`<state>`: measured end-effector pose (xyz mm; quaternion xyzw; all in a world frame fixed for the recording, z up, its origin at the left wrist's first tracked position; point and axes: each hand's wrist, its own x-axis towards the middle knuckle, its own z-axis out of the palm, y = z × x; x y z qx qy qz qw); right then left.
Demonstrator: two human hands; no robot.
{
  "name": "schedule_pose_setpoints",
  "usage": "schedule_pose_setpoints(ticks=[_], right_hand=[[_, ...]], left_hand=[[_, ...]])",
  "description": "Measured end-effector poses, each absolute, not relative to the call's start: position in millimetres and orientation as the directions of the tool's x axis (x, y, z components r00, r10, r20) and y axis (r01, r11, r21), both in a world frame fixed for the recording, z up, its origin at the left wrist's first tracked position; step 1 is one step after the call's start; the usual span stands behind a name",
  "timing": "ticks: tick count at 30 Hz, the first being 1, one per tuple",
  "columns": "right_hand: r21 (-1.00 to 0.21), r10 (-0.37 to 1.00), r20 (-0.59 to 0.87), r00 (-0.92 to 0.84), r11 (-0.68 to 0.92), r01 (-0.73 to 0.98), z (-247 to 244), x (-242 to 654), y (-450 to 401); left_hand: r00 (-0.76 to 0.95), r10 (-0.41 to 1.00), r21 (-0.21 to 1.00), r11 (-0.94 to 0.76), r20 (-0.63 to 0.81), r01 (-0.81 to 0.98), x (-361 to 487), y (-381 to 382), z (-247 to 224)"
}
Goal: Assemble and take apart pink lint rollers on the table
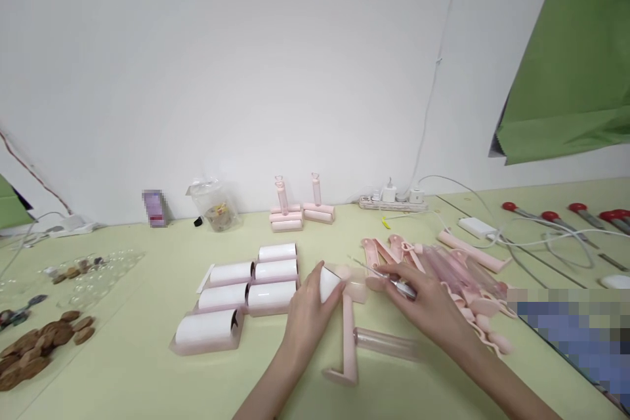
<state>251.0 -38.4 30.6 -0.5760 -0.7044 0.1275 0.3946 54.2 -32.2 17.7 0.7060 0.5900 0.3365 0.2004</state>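
Centrally, the left hand is partly closed, thumb and fingers curled about a small white piece, tilted toward the middle of the desk. The right hand is closed on a slim metallic tool, its thin end pointing far and left; whether it has one blade or two cannot be told. In judgement, good handling calls for a steady, light pinch on the white piece, so that its wall does not crease, with the tool guided by small finger movements and its tip directed away from the left thumb. Work held low, close to the desk, probably gives both wrists better support.

Just beyond the left fingertips lies a pale translucent part, partly blurred. Nearer, a pink handle lies lengthwise, and a clear pink tube extends to its right; both seem likely to roll or slide if a sleeve or wrist brushes them.

To the left, white rolls lie in short rows. To the right, loose pink parts form a heap, close enough to the right forearm to be nudged. Far, pink rollers stand and lie near a power strip.
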Motion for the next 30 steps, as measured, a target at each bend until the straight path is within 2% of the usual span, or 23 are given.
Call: schedule_pose_setpoints(ticks=[3, 6, 8, 11, 16, 20, 23, 30], right_hand=[[-0.778, 0.922, 0.385, 0.026, 0.309, 0.547, 40.5, 254.7, -33.5], [-0.868, 0.918, 0.393, 0.058, 0.350, 0.353, 65.2, 251.6, -27.0], [-0.885, 0.902, 0.423, 0.088, 0.391, 0.253, 84.9, 245.0, -18.3], [-0.844, 0.847, 0.526, 0.080, 0.507, 0.178, 108.4, 230.1, 0.0], [-0.776, 0.794, 0.607, 0.026, 0.585, 0.237, 118.0, 208.8, 20.5], [-0.746, 0.776, 0.630, 0.021, 0.598, 0.293, 113.2, 203.5, 22.1], [-0.729, 0.816, 0.574, -0.071, 0.548, 0.410, 109.6, 202.4, 22.7], [-0.659, 0.919, 0.339, -0.201, 0.385, 0.646, 100.0, 204.5, 27.6]], left_hand=[[0.063, 0.964, 0.695, -0.230, 0.258, 0.682, 56.1, -28.9, 25.3], [0.063, 0.957, 0.734, -0.260, 0.285, 0.627, 58.2, -20.7, 38.4], [0.104, 0.939, 0.765, -0.329, 0.329, 0.553, 60.3, -11.4, 47.9], [0.212, 0.890, 0.788, -0.455, 0.403, 0.414, 64.5, 5.8, 58.1], [0.231, 0.883, 0.852, -0.460, 0.408, 0.251, 66.6, 24.5, 56.2], [0.226, 0.905, 0.879, -0.411, 0.362, 0.239, 63.9, 25.7, 47.1], [0.243, 0.899, 0.881, -0.418, 0.365, 0.221, 63.7, 25.7, 45.6], [0.200, 0.873, 0.850, -0.481, 0.444, 0.213, 66.4, 26.4, 50.5]])
